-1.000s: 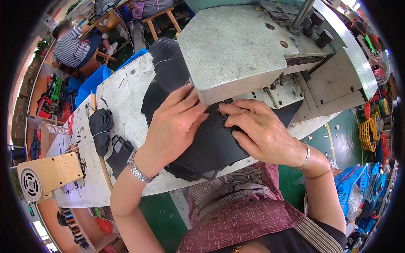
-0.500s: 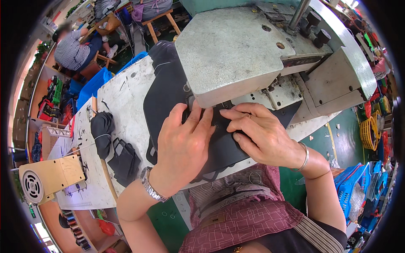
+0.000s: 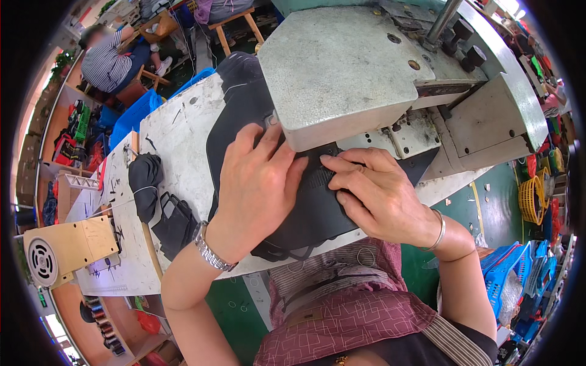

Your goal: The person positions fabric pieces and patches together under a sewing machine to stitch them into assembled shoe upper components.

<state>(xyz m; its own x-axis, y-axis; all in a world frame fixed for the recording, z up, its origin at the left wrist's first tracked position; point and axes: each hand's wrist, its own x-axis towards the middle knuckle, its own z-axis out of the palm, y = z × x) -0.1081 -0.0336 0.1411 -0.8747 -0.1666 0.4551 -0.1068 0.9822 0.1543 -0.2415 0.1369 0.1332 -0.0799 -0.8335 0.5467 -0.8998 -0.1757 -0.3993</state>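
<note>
A black fabric piece (image 3: 299, 213) lies flat on the white table under the pale grey head of an industrial sewing machine (image 3: 342, 73). My left hand (image 3: 256, 189) rests on the fabric's left part, fingers stretched and apart, fingertips close to the machine head's front corner. To its right, my right hand (image 3: 381, 198) has its fingers curled, thumb and fingertips drawn together over the fabric just below the head. What they pinch, if anything, is too small to make out. Between the hands shows a small patch of fine lines (image 3: 318, 179) on the fabric. The needle area is hidden beneath the head.
Left on the white table (image 3: 177, 131) lie a tied black bundle (image 3: 145, 186) and folded black pieces (image 3: 174, 226). A beige motor-like unit (image 3: 70, 250) stands at the left edge. Blue baskets (image 3: 506, 274) stand on the right; a seated person (image 3: 110, 64) is far left.
My left hand has drawn back to the left, uncovering the lined patch on the fabric. The right hand keeps nearly the same place and curled shape.
</note>
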